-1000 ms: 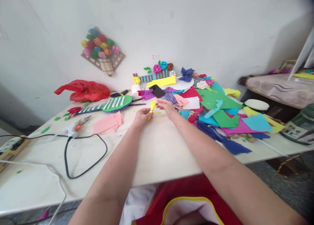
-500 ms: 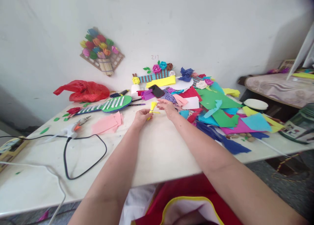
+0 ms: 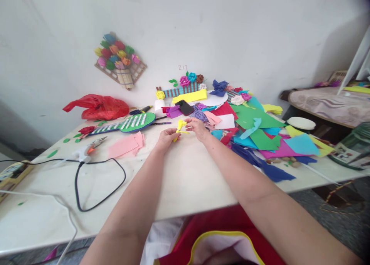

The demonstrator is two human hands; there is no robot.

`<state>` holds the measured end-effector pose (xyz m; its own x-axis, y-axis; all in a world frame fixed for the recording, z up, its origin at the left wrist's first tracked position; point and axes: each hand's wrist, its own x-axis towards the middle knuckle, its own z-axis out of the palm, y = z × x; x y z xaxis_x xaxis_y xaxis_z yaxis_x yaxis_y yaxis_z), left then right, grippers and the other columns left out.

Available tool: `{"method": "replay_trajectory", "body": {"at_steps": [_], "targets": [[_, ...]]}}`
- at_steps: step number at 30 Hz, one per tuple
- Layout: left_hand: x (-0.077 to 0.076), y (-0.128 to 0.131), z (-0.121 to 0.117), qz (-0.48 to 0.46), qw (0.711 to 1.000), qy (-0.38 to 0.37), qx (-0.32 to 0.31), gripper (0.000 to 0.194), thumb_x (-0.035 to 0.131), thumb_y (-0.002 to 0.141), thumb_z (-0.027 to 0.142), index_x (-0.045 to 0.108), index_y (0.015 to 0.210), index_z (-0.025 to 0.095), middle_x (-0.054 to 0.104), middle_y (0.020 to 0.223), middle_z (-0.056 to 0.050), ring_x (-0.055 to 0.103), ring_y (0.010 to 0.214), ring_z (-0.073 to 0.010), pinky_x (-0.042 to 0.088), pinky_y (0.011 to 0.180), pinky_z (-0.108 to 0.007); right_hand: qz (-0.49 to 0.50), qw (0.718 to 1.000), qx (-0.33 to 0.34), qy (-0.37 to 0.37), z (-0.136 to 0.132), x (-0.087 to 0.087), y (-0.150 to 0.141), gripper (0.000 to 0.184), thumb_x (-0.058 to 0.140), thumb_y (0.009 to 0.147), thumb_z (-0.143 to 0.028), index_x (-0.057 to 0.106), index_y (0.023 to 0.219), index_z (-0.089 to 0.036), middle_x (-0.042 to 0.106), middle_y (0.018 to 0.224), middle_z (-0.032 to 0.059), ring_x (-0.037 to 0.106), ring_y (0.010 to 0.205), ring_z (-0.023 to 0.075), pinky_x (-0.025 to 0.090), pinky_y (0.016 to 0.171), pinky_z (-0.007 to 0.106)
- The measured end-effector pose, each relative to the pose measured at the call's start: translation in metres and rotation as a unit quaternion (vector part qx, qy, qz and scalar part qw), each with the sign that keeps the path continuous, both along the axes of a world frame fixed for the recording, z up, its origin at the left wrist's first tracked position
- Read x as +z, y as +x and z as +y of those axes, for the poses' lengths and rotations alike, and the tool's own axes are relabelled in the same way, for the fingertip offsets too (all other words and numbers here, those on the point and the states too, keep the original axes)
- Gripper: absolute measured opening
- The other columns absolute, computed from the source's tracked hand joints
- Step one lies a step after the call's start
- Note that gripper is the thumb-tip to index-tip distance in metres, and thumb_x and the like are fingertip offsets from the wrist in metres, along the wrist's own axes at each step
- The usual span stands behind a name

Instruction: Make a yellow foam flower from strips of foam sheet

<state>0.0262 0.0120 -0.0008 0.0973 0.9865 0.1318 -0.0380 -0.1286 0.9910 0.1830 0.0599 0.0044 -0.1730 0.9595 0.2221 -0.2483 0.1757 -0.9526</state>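
A small bundle of yellow crepe paper (image 3: 180, 126), tied round its middle with a thin yellow strip sticking out to the right, stands between my hands above the table. Its lower end is pinched between the thumb and fingers of my left hand (image 3: 167, 138). My right hand (image 3: 197, 128) has its fingertips closed at the upper right edge of the bundle, where the paper is flaring outward. The tips partly hide the paper they touch.
Coloured paper sheets and scraps (image 3: 257, 118) cover the right side, with a phone (image 3: 184, 107) behind my hands. To the left lie pink paper pieces (image 3: 125, 145), a glue gun (image 3: 84, 153) with a looping black cable, a green racket-shaped board (image 3: 138, 122) and a red plastic bag (image 3: 101, 107).
The top of the yellow paper bundle has spread and bent toward my right fingers. My right fingertips have come onto its upper edge, while my left hand has kept its hold.
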Motion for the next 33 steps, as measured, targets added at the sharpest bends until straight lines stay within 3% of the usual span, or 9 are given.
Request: {"method": "replay_trajectory", "body": {"at_steps": [11,19,26,33], "targets": [[-0.003,-0.003,0.002,0.004,0.999,-0.002,-0.044,0.029,0.069,0.056,0.029,0.065,0.079,0.011,0.063,0.066,-0.003,0.054,0.054,-0.0099,0.041,0.057,-0.024,-0.055,0.996,0.013,0.075,0.003,-0.002,0.000,0.024,0.061,0.049,-0.018,0.052,0.071,-0.017,0.052,0.066,-0.0055,0.047,0.061,0.0078,0.039,0.061,0.023],[-0.002,-0.002,0.002,-0.030,0.998,-0.012,-0.051,0.039,0.071,0.053,0.025,0.063,0.088,0.011,0.063,0.074,-0.003,0.055,0.055,-0.0091,0.046,0.062,-0.027,-0.127,0.984,-0.031,0.122,0.003,-0.002,0.003,0.023,0.066,0.050,-0.026,0.054,0.066,-0.016,0.051,0.063,-0.0045,0.043,0.058,0.0080,0.037,0.061,0.025],[-0.003,-0.001,0.003,-0.022,0.999,0.001,-0.033,0.039,0.072,0.054,0.029,0.064,0.088,0.011,0.062,0.071,-0.002,0.054,0.054,-0.0082,0.044,0.059,-0.023,-0.154,0.977,-0.046,0.137,0.008,-0.005,0.004,0.019,0.066,0.052,-0.028,0.056,0.062,-0.016,0.053,0.060,-0.0028,0.044,0.055,0.0091,0.038,0.058,0.026],[-0.003,0.000,0.004,-0.012,1.000,0.018,-0.002,0.039,0.071,0.054,0.029,0.066,0.088,0.011,0.063,0.070,-0.002,0.054,0.056,-0.0088,0.043,0.060,-0.023,-0.196,0.956,-0.099,0.193,0.012,-0.009,0.003,0.011,0.066,0.056,-0.023,0.058,0.058,-0.017,0.061,0.066,0.0011,0.053,0.065,0.0137,0.042,0.067,0.030]]}}
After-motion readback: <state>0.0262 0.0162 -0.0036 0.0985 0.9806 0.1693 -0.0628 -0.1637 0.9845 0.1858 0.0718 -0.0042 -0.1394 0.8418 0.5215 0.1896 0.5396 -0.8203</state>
